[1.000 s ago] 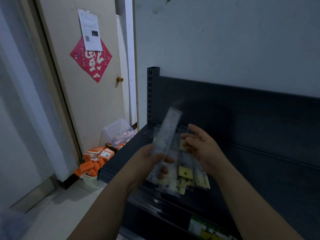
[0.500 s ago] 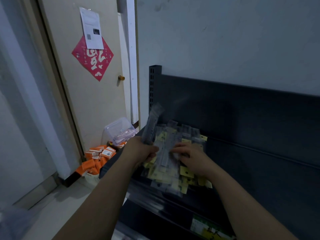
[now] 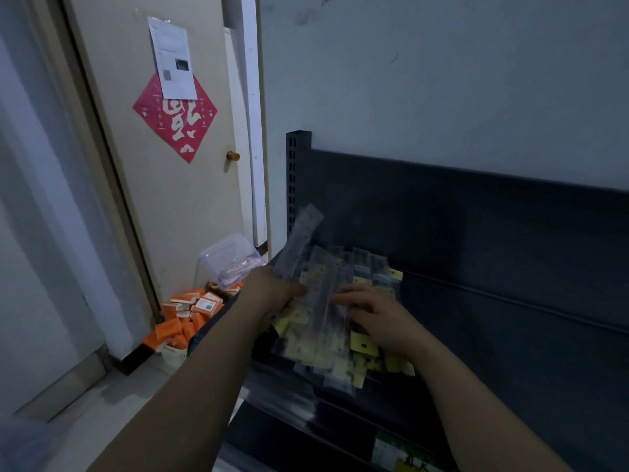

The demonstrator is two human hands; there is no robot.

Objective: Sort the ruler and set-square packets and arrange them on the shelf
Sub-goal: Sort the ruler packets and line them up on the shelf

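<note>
Left hand [image 3: 272,294] grips one clear ruler packet [image 3: 299,240] by its lower end, tilted up. Packet pile [image 3: 320,338] lies at the left end of the shelf [image 3: 510,335], near its front edge. Right hand [image 3: 377,315] rests on the pile, fingers straight. Judged light, slick and bendy: pinch at a short end.

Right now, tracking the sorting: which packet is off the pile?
The clear packet in the left hand; it sticks up, the pile lies on the shelf.

red door sign [image 3: 174,121] shows an upside-down 福.
</note>
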